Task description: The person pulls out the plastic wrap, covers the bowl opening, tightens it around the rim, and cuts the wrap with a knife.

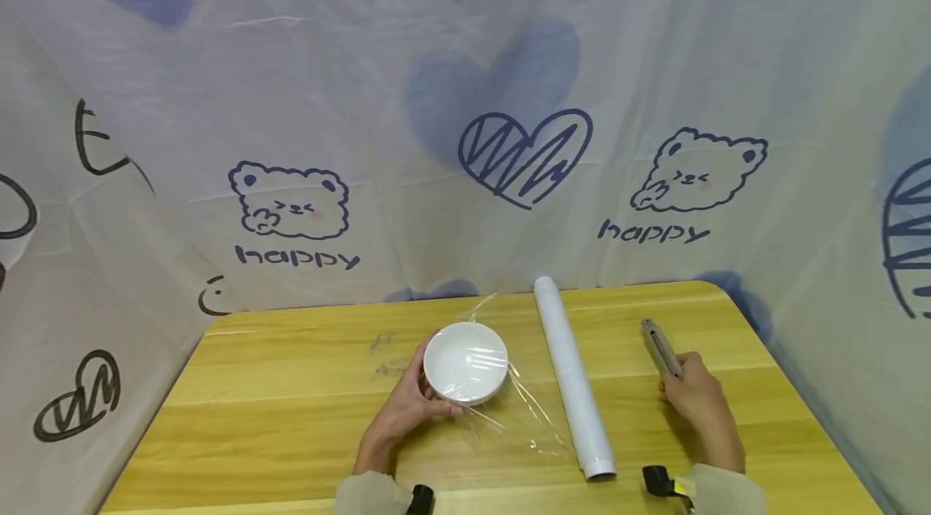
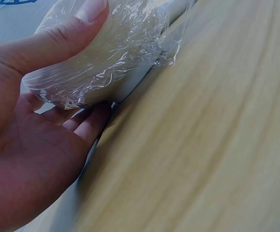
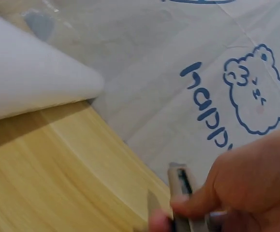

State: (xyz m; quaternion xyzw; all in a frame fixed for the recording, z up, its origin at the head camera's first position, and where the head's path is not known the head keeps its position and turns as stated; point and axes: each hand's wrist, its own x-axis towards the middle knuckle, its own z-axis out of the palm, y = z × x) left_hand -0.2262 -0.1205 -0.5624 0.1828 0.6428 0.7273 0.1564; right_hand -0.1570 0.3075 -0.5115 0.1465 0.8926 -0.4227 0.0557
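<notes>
Bowl (image 1: 452,349): round, white and glossy, near the middle of the yellow wood-grain table (image 1: 276,418); whether its base touched the wood could not be told. Held from one side only, it could have tipped or slid under a sharp tug.
Film (image 1: 534,410): thin, clear, shiny plastic, seemingly drawn across the bowl's mouth, crumpled against its side and trailing loose to the right. Its free edges could have folded and stuck to themselves, and any pull on that skirt might have lifted the cover.
Left hand (image 1: 403,410): gripped the bowl's left side, thumb along the wrapped wall, other fingers curled round and under it. Too hard a thumb could have wrinkled or split the plastic.
Roll (image 1: 570,373): long, smooth white cylinder, lying lengthwise just right of the bowl; whether the film joined it was unclear. Being round, it might have rolled if nudged.
Right hand (image 1: 694,390): well apart from the bowl, beyond the roll, thumb and fingers pinching the rear of a slim grey-beige utility knife (image 1: 660,347).
Knife tip: pointed away from the person; blade exposure could not be told. A bared edge, swung carelessly, could have nicked fingers or snagged the film.
</notes>
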